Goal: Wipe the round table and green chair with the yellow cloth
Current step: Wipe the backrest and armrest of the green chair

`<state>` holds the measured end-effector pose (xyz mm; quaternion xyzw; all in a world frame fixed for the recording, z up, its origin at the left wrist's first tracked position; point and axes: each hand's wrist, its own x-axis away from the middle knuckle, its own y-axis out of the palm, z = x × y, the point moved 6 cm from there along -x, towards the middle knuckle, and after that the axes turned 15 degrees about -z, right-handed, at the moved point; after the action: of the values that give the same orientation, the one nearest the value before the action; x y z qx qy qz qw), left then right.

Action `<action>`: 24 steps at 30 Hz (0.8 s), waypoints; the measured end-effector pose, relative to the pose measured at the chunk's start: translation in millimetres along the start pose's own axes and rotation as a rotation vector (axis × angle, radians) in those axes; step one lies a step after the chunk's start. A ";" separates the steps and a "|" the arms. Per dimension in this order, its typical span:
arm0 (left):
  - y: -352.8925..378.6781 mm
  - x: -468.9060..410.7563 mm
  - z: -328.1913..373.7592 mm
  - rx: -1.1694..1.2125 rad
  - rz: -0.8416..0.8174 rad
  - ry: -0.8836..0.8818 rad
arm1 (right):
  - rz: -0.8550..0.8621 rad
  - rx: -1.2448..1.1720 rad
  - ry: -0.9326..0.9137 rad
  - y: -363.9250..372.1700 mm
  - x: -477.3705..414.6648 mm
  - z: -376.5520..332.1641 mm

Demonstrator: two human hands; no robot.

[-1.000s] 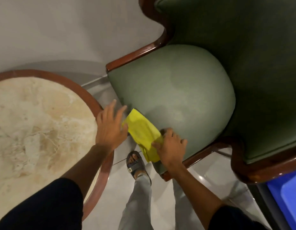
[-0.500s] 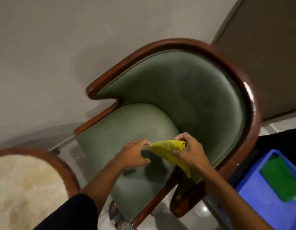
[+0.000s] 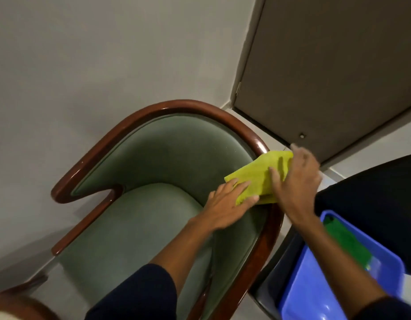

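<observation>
My left hand [image 3: 225,206] and right hand [image 3: 296,181], fingers straight, press the yellow cloth [image 3: 257,176] lengthwise along the green chair [image 3: 142,227]'s right rail.

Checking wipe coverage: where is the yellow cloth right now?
Head view, right of centre: the cloth lies over the right-hand wooden rim of the chair, the left hand flat on its lower edge and the right hand on its right side.

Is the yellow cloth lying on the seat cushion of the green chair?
No, the yellow cloth lies higher, against the backrest and wooden rim of the green chair, under the left hand and right hand.
</observation>
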<state>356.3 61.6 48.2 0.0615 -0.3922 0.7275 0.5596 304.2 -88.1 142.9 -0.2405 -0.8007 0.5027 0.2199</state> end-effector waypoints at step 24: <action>-198.7 63.4 -240.6 -0.253 0.393 -0.736 | -0.116 0.517 -0.443 97.6 -175.0 -165.2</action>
<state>588.5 277.2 16.7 0.1718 -0.6557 0.6961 0.2367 556.2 -41.7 100.5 -0.0158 -0.6874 0.7156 0.1227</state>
